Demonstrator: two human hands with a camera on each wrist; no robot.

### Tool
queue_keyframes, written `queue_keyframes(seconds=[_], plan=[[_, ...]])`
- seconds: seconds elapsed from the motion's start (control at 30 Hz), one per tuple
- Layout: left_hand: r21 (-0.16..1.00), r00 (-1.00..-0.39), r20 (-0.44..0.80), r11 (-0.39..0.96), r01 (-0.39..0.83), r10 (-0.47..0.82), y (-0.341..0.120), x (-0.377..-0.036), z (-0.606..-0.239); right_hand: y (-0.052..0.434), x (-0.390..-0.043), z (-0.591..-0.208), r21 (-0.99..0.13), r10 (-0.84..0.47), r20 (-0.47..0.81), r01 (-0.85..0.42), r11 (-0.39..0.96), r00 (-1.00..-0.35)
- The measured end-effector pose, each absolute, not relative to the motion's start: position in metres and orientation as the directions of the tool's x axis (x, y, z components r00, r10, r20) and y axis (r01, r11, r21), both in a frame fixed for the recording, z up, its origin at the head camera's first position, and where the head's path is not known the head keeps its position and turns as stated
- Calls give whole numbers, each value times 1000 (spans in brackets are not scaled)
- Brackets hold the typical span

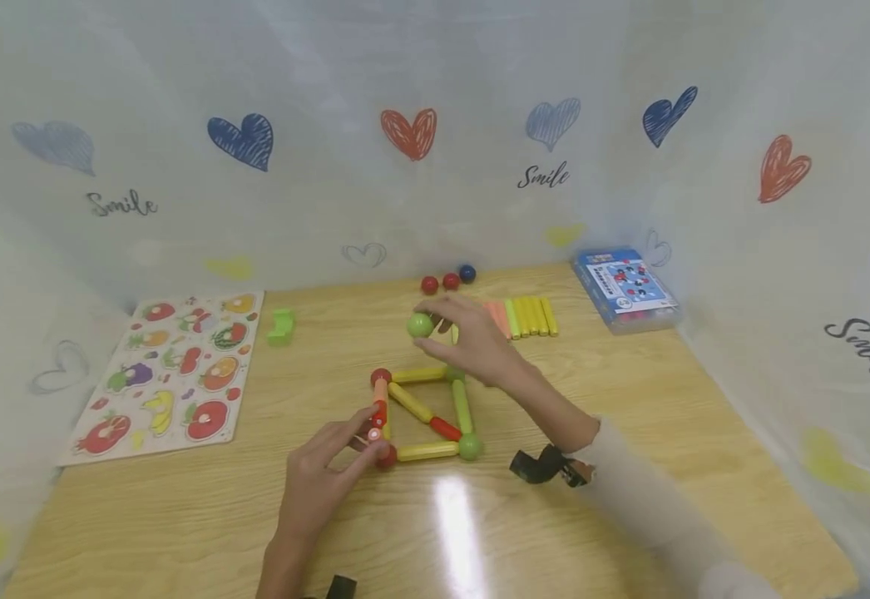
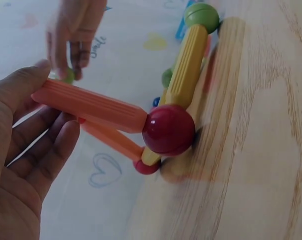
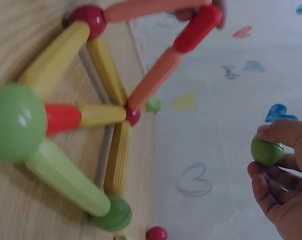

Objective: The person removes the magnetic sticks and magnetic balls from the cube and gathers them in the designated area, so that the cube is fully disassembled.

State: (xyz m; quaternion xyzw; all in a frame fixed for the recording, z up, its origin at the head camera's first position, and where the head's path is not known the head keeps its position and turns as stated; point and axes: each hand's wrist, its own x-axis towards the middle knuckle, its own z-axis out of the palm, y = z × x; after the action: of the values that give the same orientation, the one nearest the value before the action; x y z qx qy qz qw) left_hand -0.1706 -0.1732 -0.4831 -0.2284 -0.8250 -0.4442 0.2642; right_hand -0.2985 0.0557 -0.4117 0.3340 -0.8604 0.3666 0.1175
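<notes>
A flat square of yellow, green and red rods (image 1: pixel 426 412) joined by balls lies mid-table, with a diagonal rod across it. My left hand (image 1: pixel 363 437) pinches the top of an orange rod (image 2: pixel 91 105) that rises from the red corner ball (image 2: pixel 168 129); a second orange rod (image 2: pixel 111 140) leans up to meet it. My right hand (image 1: pixel 435 329) hovers above the square's far side and pinches a green ball (image 1: pixel 419 324) between thumb and fingertips (image 3: pixel 270 131). The same green ball (image 3: pixel 266 151) is off the table, apart from the structure's green corner ball (image 3: pixel 16 122).
A fruit puzzle board (image 1: pixel 169 374) lies at the left, with a green piece (image 1: pixel 282 326) beside it. Two red balls and a blue ball (image 1: pixel 450 280), a row of spare rods (image 1: pixel 528 316) and a blue box (image 1: pixel 625 287) sit at the back. Heart-printed curtains surround the table.
</notes>
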Motion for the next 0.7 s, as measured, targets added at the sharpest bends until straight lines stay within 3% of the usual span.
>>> queue_keyframes(seconds=[0.37, 0.7], plan=[[592, -742, 653, 509, 625, 152, -174, -171, -489, 45, -401, -436, -445, -517, 296, -594, 670, -804], [582, -715, 683, 483, 655, 146, -172, -172, -488, 24, -452, -459, -256, -495, 256, -552, 793, -830]])
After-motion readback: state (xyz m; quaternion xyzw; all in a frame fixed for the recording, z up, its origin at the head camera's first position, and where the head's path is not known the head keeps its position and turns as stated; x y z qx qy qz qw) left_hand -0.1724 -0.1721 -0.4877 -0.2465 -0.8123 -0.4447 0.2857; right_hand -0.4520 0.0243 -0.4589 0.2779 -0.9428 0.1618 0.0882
